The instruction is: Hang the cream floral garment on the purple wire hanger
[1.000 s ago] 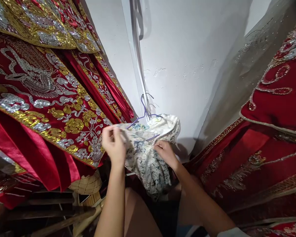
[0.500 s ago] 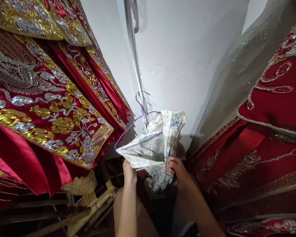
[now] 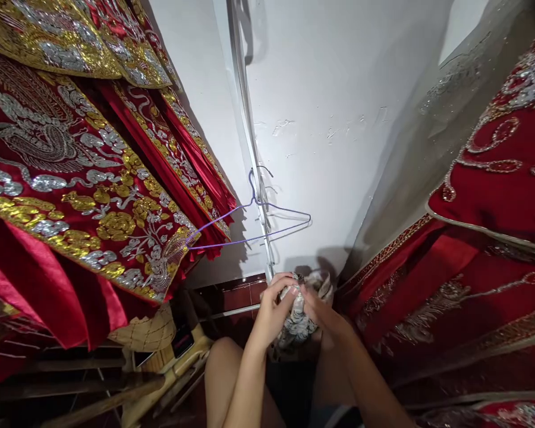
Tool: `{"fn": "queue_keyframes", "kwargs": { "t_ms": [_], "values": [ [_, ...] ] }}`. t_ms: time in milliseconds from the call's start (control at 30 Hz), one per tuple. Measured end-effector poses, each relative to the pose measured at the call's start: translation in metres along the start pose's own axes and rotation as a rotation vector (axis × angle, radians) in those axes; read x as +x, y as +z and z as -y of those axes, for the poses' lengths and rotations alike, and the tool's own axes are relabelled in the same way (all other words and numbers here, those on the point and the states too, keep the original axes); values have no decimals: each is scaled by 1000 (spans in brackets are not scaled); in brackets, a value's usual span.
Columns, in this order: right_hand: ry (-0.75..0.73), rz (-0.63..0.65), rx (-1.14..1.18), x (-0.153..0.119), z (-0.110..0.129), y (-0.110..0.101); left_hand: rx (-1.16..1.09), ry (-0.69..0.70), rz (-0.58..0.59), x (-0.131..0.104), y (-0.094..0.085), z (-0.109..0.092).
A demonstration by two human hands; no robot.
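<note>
A purple wire hanger point(image 3: 249, 239) hangs bare by its hook on the white metal rail in the middle of the view. Below it, a light patterned garment point(image 3: 296, 318) is bunched up above my lap. My left hand point(image 3: 276, 303) is closed on its top edge, thumb and fingers pinching the cloth. Close beside it, almost touching, my right hand point(image 3: 317, 308) grips the same cloth from the right. The lower part of the garment lies in shadow between my forearms.
Red garments with gold and silver sequins point(image 3: 116, 226) hang at the left. More red beaded cloth point(image 3: 508, 178) fills the right side. A white rail point(image 3: 245, 113) runs down the pale wall point(image 3: 321, 77). Bamboo furniture point(image 3: 187, 359) and a woven basket point(image 3: 147, 330) stand at lower left.
The patterned garment has come off the purple hanger and moved down towards my lap. Both my hands have come together on the bunched cloth. The hanger now hangs bare.
</note>
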State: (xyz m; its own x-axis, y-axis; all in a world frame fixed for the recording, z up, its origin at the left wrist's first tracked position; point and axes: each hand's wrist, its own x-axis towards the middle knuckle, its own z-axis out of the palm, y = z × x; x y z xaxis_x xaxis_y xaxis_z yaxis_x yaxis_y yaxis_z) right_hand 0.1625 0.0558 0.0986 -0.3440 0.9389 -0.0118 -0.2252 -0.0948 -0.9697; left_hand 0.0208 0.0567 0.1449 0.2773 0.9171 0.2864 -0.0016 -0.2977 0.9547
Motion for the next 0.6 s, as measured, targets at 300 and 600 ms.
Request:
{"fn": "queue_keyframes", "kwargs": {
  "t_ms": [300,600],
  "values": [
    [-82,75,-337,11,70,-7,130,-227,435,-21,-44,13],
    [-311,-159,-292,109,77,-18,919,-289,228,-22,-120,-15]
  ]
}}
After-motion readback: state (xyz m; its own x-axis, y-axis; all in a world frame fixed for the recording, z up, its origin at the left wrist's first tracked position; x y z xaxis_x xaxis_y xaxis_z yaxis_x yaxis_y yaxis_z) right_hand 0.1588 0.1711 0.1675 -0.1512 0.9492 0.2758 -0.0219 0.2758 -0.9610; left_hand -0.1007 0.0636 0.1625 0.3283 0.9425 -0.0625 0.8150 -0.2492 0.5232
